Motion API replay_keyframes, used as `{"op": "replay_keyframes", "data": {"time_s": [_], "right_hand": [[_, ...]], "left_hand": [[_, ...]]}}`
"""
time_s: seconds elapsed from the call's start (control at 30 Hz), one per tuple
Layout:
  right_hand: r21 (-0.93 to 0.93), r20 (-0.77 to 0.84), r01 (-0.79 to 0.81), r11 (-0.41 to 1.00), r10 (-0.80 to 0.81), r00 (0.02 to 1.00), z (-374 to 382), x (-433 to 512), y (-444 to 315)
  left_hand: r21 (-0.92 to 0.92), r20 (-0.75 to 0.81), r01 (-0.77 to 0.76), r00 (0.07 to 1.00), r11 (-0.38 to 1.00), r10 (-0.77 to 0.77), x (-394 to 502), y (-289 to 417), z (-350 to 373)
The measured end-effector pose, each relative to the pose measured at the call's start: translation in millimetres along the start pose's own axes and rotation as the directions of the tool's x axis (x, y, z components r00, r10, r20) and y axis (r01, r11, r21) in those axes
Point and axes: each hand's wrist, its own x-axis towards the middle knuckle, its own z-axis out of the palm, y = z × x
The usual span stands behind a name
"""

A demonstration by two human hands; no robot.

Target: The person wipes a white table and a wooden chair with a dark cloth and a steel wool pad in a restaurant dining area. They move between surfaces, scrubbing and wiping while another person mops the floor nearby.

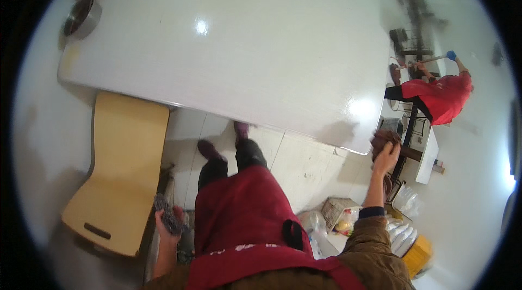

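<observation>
My right hand [386, 158] grips a bunched brown cloth [381, 140], just off the near right corner of a white table [244, 45]. Its edges are blurred. Low on the left, my left hand [165, 231] is closed around a dark grey, rough-textured bundle [168, 213], perhaps a cloth or scouring pad. That hand is beside a tan bentwood chair [126, 155] and apart from the table. The tabletop is glossy and reflects the lights. I wear a dark red apron [244, 216] over a brown jacket.
A metal pot [87, 19] is at the table's far left corner. To the right, a person in a red apron [440, 94] holds a long handle [428, 61] with a blue-gloved hand. A wicker basket [336, 210] and plastic bags [314, 224] lie behind my right side.
</observation>
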Motion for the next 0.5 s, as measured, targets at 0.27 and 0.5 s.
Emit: {"op": "replay_keyframes", "data": {"time_s": [0.27, 0.5], "right_hand": [[0.805, 0.212, 0.482, 0.347, -0.926, 0.313, 134.9, -201.1, -433.5], [0.871, -0.159, 0.491, -0.021, -0.958, 0.240, 159.1, -208.3, -538.1]], "left_hand": [[0.096, -0.195, -0.102, 0.973, 0.990, 0.119, -5.6, -4.8, 18.3], [0.149, -0.254, -0.221, 0.934, 0.964, 0.253, -5.8, -13.3, 39.9]]}}
